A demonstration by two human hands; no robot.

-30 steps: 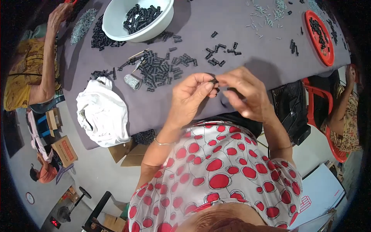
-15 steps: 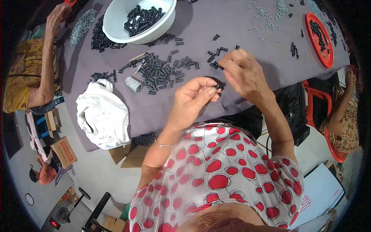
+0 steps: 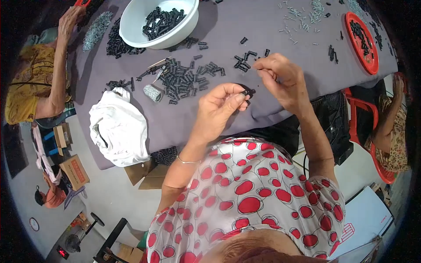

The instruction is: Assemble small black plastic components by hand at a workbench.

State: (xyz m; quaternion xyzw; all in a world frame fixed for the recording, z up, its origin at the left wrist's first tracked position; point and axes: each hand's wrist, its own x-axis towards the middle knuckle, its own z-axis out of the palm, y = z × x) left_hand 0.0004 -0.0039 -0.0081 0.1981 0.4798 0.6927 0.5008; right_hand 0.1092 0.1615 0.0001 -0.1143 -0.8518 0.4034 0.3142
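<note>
My left hand [image 3: 215, 109], over the near edge of the cloth-covered table, pinches a small black plastic part [image 3: 245, 93] between thumb and fingertips. Fingers hide most of that part. My right hand [image 3: 286, 81] hovers to the right of a small group of black tubular plastic parts [image 3: 241, 65]. Its fingers are loosely bent and slightly apart, with nothing visible between them. Left of my left hand lies a larger loose heap of the same black parts [image 3: 179, 79]. Beside the heap stands a small silvery, rough-surfaced lump [image 3: 152, 93].
A white basin [image 3: 188, 27] of black parts stands at the far left. A bunched white cloth [image 3: 118, 131] lies at the near-left edge. Scattered small metal pieces [image 3: 316, 13] and a red tray [image 3: 372, 65] are at the right. Other people sit at both sides.
My right hand has drawn up and slightly right, away from the group of black parts, and its fingers have loosened. My left hand keeps its pinch, almost unmoved.
</note>
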